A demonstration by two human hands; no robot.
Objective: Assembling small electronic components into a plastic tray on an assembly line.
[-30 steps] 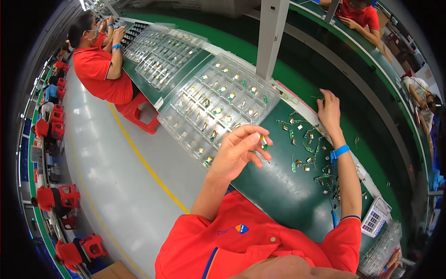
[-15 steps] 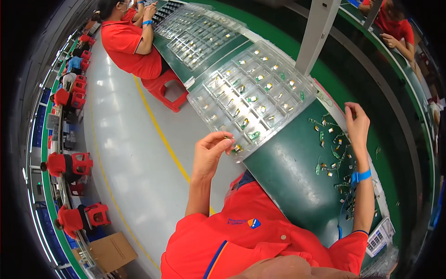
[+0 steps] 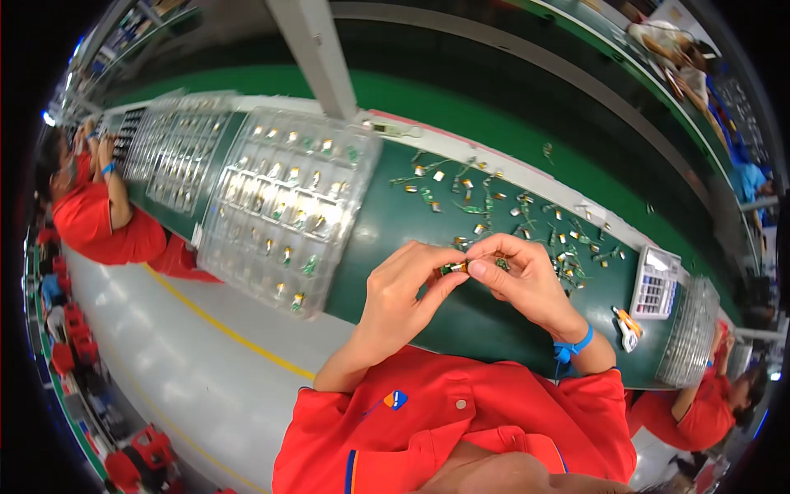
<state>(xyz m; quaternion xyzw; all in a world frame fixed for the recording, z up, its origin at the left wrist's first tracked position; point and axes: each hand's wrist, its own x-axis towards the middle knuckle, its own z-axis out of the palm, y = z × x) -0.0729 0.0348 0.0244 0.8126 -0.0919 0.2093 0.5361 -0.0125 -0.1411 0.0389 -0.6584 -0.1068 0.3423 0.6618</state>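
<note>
My left hand (image 3: 401,295) and my right hand (image 3: 527,280) meet over the green work surface, fingertips almost touching. Between them is a small green circuit board (image 3: 451,269) with a silver and yellow part at its end. My left thumb and fingers pinch it, and my right thumb and forefinger press at its other end. A second bit of green (image 3: 501,263) shows within the curl of my right hand, partly hidden. A clear plastic compartment tray (image 3: 337,247) stands left of my hands, with small board pieces in its pockets. Loose wired boards (image 3: 488,200) lie scattered beyond and right of my hands.
Scissors with an orange and white handle (image 3: 629,329) and a white calculator (image 3: 657,282) lie at the right, beside stacked clear trays (image 3: 691,333). A metal post (image 3: 317,62) rises behind the tray. Co-workers in red sit at both sides, one (image 3: 107,216) by more trays.
My view has swung right, so the tray now appears further left. My left hand has left the tray's near corner, and my right hand has come in to meet it at a small board.
</note>
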